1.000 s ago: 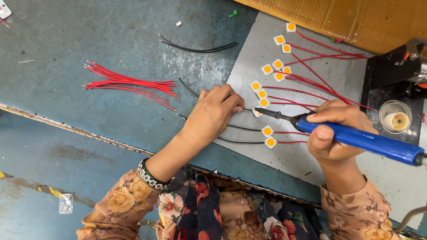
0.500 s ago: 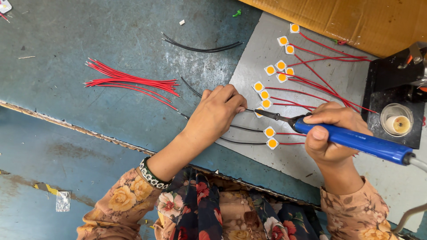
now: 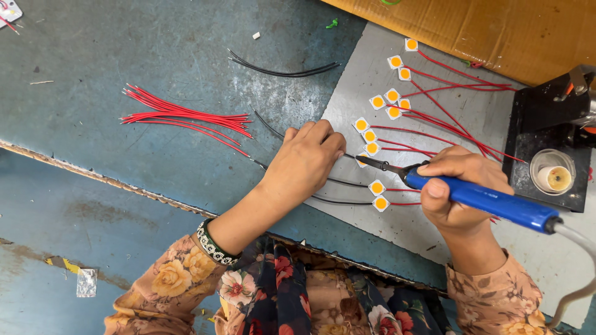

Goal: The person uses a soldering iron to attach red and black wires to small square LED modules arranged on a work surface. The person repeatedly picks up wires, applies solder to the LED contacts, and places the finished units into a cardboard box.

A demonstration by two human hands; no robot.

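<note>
My right hand (image 3: 462,186) grips a blue-handled soldering iron (image 3: 490,201), its dark tip reaching left to a small white square chip with a yellow centre (image 3: 362,160). My left hand (image 3: 304,162) lies palm down on the edge of the grey metal sheet (image 3: 354,80), its fingertips pinching a thin black wire (image 3: 338,183) against that chip. Several more such chips (image 3: 377,102) with red wires attached lie in rows across the sheet.
A bundle of loose red wires (image 3: 186,116) and a pair of black wires (image 3: 282,71) lie on the blue-grey bench. A black iron stand (image 3: 546,130) with a small round pot (image 3: 552,175) sits at the right. A brown cardboard box (image 3: 496,31) lines the back.
Both hands stay at the same chip; the iron's tip has shifted slightly against it.
</note>
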